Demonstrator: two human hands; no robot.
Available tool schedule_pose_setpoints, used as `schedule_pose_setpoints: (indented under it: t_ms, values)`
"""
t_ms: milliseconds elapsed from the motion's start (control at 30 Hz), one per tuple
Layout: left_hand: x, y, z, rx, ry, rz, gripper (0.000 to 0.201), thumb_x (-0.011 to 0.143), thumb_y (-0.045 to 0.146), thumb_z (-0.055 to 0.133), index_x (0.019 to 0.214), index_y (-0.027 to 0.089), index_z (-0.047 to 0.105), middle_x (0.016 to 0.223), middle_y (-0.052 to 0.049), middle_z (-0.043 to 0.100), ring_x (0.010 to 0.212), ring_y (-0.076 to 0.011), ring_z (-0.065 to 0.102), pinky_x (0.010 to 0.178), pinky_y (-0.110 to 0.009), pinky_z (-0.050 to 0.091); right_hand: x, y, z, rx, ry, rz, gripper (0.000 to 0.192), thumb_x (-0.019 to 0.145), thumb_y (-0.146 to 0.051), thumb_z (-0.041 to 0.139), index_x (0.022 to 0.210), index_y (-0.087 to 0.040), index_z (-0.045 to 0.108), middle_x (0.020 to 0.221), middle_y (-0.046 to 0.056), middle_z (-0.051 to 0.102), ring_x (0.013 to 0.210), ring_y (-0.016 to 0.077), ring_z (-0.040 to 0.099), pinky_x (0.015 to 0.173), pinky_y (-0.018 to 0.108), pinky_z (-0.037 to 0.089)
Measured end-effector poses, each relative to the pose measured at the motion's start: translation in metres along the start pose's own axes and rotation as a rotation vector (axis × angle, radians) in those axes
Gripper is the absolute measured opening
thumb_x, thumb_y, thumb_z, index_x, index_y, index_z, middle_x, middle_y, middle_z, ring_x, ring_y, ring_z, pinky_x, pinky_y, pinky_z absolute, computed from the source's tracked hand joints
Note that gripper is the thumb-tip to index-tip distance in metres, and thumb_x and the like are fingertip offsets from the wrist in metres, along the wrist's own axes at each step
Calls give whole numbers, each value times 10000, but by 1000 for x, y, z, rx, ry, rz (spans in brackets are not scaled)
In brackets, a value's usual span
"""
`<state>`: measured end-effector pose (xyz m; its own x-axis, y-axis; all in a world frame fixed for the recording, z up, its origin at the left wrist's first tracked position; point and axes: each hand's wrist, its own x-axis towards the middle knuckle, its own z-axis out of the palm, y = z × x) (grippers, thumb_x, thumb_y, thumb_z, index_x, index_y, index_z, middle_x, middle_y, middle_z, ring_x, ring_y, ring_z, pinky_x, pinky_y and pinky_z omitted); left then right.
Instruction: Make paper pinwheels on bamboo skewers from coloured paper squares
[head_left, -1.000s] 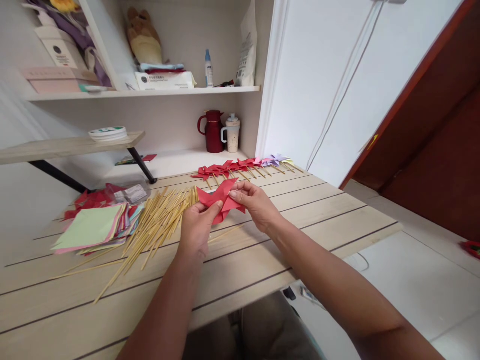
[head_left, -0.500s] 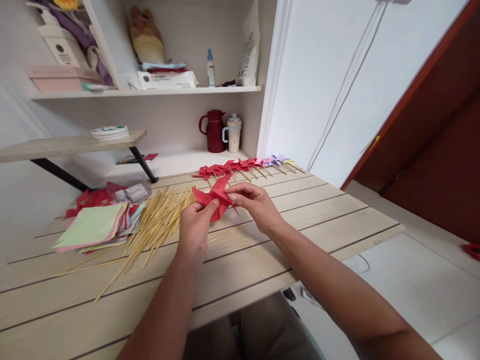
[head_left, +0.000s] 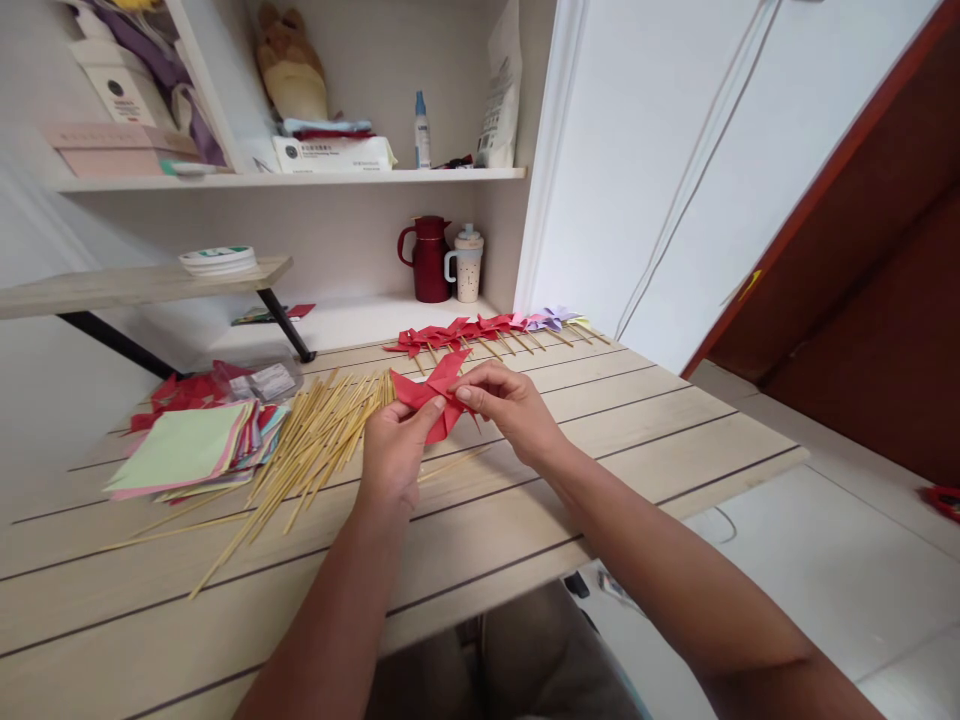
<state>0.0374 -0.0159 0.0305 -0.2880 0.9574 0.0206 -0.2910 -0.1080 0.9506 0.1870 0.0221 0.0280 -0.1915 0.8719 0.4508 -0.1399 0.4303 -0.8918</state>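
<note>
The red paper pinwheel (head_left: 433,398) is held between both hands just above the desk (head_left: 637,420), in front of the person's middle and clear of the wood. The left hand (head_left: 391,452) comes up from below and left; its thumb lies across the lower left blade, pinching the paper against the fingers behind it. The right hand (head_left: 504,402) reaches in from the right, thumb and forefinger pressed together on the paper near the pinwheel's centre, the other fingers curled loosely beneath. So the pinwheel lies between the 2 hands, up and to the right of the left hand and directly left of the right hand's fingertips; both hands touch it, neither nearer than the other. Its blades fan out roughly in a tilted plane facing the person, with 1 point rising toward the back of the desk.

A single bamboo stick (head_left: 454,462) lies on the desk just below the pinwheel, its long axis running from lower left to upper right, near the left hand's wrist. The heap of bamboo sticks (head_left: 315,440) lies left of the left hand, beside the stack of coloured paper squares (head_left: 187,450). A row of finished pinwheels (head_left: 480,330) lies along the far edge, beyond the hands.
</note>
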Motion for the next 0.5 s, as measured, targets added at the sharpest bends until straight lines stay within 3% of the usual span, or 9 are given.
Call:
schedule_pose_setpoints:
  t_ms: [200,500]
  values:
    - [0,-1,-1,-8,-8,-8,357,583,332,912,855,127,804,894,-108,806,783,-191,723,794,-323,562,1,4,-1,-100,23,-83,250,718,-395,886,883,-249,768,963,14,565,728,130,513,659,310,471]
    - [1,-2,-2,-15,-13,-20,386,576,338,923,874,125,804,923,-112,807,806,-199,725,832,-342,552,-1,-3,-4,-178,47,-158,169,885,-428,731,906,-262,753,1016,55,593,994,205,582,770,332,497]
